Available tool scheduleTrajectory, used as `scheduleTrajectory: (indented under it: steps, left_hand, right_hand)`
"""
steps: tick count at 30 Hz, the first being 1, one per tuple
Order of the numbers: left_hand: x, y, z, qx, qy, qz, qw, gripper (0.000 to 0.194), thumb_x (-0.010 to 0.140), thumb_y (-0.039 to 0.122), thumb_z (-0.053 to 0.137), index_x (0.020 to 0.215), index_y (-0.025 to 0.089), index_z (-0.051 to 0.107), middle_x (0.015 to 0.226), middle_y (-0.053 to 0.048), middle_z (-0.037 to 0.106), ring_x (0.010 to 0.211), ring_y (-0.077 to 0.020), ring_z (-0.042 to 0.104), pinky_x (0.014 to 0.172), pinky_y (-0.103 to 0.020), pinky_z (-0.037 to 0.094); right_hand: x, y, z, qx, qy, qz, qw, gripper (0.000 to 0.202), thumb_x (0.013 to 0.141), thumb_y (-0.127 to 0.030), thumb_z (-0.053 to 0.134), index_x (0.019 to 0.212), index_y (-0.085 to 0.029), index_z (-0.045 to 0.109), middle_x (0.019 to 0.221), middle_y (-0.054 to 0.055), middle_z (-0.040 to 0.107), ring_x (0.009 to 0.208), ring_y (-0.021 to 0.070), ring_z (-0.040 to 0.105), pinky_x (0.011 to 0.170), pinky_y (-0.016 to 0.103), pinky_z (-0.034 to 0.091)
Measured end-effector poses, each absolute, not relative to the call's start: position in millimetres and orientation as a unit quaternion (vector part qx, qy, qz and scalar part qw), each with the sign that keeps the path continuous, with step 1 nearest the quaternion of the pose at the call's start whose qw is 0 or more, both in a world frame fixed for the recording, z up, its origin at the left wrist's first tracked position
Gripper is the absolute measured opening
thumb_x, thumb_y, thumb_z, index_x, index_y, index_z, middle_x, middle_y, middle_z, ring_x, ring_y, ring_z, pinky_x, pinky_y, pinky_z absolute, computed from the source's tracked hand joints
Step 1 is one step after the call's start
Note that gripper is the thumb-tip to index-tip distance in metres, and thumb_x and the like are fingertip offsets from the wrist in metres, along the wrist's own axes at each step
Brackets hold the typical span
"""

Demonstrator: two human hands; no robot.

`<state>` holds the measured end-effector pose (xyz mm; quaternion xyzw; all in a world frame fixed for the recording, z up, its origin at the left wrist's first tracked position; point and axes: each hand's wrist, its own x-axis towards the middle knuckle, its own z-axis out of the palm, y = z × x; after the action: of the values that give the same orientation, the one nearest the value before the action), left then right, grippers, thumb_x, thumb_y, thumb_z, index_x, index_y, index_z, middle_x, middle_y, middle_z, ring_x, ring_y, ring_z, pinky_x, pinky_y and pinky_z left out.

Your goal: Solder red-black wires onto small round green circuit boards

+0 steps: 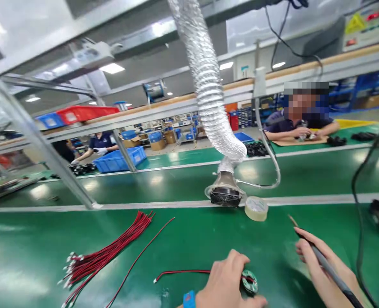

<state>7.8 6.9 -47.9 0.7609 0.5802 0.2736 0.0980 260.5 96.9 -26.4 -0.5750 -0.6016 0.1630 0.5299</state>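
Observation:
My left hand (223, 282) is curled at the front of the green bench, its fingers and thumb around a small round circuit board (249, 281). A red-and-black wire (183, 271) runs out from under that hand to a white plug at its left end. In my right hand (327, 265) is a soldering iron (326, 263), gripped like a pen, its tip pointing up and left, apart from the board. Left of my hands lies a bundle of red-and-black wires (108, 252) with white plugs, and one loose wire (138, 259) beside it.
A foil duct with a black fume fan (226, 194) hangs over the bench, beside a roll of tape (256, 208). A black cable (358, 205) droops at the right. Across the belt, a person (300, 124) works with both hands; another is near a blue crate (121, 160).

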Motion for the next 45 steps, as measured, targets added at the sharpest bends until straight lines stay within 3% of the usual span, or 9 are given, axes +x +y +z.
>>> scheduleTrajectory:
  steps: [2,4,9,13,21,28,31,35,45]
  left_hand:
    - [1.0,15.2,-62.6,0.772,0.591,0.224,0.068,0.069,0.055,0.073,0.092,0.098,0.024,0.066,0.095,-0.005,0.071,0.076,-0.0246,0.07,0.064,-0.035,0.05]
    - [-9.2,24.7,-68.2,0.778,0.592,0.212,0.018,0.061,0.063,0.074,0.088,0.086,0.023,0.063,0.088,-0.003,0.068,0.072,-0.0218,0.068,0.059,-0.033,0.045]
    - [-60.0,60.1,-49.3,0.713,0.631,0.271,-0.138,0.03,0.082,0.041,0.083,0.092,0.023,0.062,0.09,-0.001,0.066,0.077,-0.0188,0.066,0.063,-0.031,0.046]
    - [-114.6,102.6,-33.7,0.612,0.713,0.268,-0.214,0.014,0.095,0.033,0.071,0.1,0.022,0.065,0.095,-0.004,0.066,0.083,-0.0203,0.066,0.072,-0.031,0.05]
    - [-172.9,199.8,-23.9,0.601,0.724,0.241,-0.237,0.045,0.103,0.015,0.047,0.147,0.018,0.054,0.129,-0.016,0.067,0.12,-0.0316,0.061,0.106,-0.051,0.048]
    - [-179.8,223.8,-33.9,0.672,0.679,0.225,-0.192,0.048,0.094,0.017,0.059,0.141,0.024,0.063,0.146,-0.01,0.063,0.148,-0.0343,0.045,0.127,-0.059,0.029]
    - [-179.6,219.3,-36.5,0.667,0.685,0.227,-0.187,0.048,0.093,0.017,0.057,0.141,0.022,0.062,0.148,-0.011,0.06,0.146,-0.0326,0.046,0.125,-0.054,0.035]
    - [-177.9,216.9,-35.1,0.638,0.712,0.229,-0.181,0.038,0.097,0.019,0.052,0.133,0.019,0.065,0.13,-0.013,0.065,0.126,-0.0304,0.058,0.107,-0.046,0.048]
    - [-179.4,219.9,-35.4,0.581,0.775,0.208,-0.139,0.018,0.102,0.026,0.055,0.114,0.017,0.065,0.107,-0.012,0.07,0.106,-0.0271,0.067,0.089,-0.035,0.048]
  right_hand:
    - [266.0,128.5,-27.5,-0.581,-0.628,0.131,0.502,0.055,0.094,-0.067,0.051,0.128,-0.03,0.073,0.112,0.007,0.079,0.091,0.0305,0.079,0.064,0.037,0.061]
    - [269.8,157.9,-33.2,-0.567,-0.654,0.09,0.493,0.061,0.095,-0.068,0.046,0.136,-0.029,0.068,0.123,0.01,0.075,0.099,0.0335,0.076,0.071,0.041,0.059]
    - [276.2,228.2,-59.3,-0.554,-0.685,0.044,0.471,0.063,0.099,-0.061,0.039,0.144,-0.022,0.06,0.12,0.016,0.067,0.092,0.0315,0.07,0.073,0.04,0.052]
    - [272.3,269.0,-63.2,-0.583,-0.684,0.016,0.439,0.06,0.102,-0.057,0.035,0.142,-0.02,0.06,0.122,0.02,0.067,0.099,0.0363,0.068,0.07,0.041,0.05]
    - [253.3,295.5,-60.8,-0.607,-0.684,-0.016,0.404,0.062,0.105,-0.056,0.027,0.14,-0.017,0.061,0.115,0.017,0.066,0.082,0.0307,0.069,0.06,0.038,0.048]
    - [256.3,298.1,-69.7,-0.596,-0.678,-0.016,0.43,0.06,0.104,-0.056,0.028,0.139,-0.019,0.06,0.115,0.014,0.066,0.074,0.0264,0.068,0.058,0.037,0.05]
    - [258.3,301.5,-73.7,-0.588,-0.686,-0.016,0.429,0.062,0.104,-0.057,0.027,0.141,-0.019,0.058,0.116,0.014,0.065,0.075,0.0259,0.068,0.058,0.036,0.049]
    - [262.7,309.6,-84.5,-0.577,-0.696,-0.015,0.427,0.058,0.103,-0.055,0.031,0.141,-0.02,0.058,0.115,0.014,0.065,0.074,0.0255,0.067,0.056,0.034,0.047]
    - [263.0,307.3,-85.7,-0.574,-0.706,-0.018,0.413,0.055,0.102,-0.051,0.033,0.142,-0.021,0.057,0.112,0.013,0.065,0.074,0.0247,0.067,0.058,0.033,0.047]
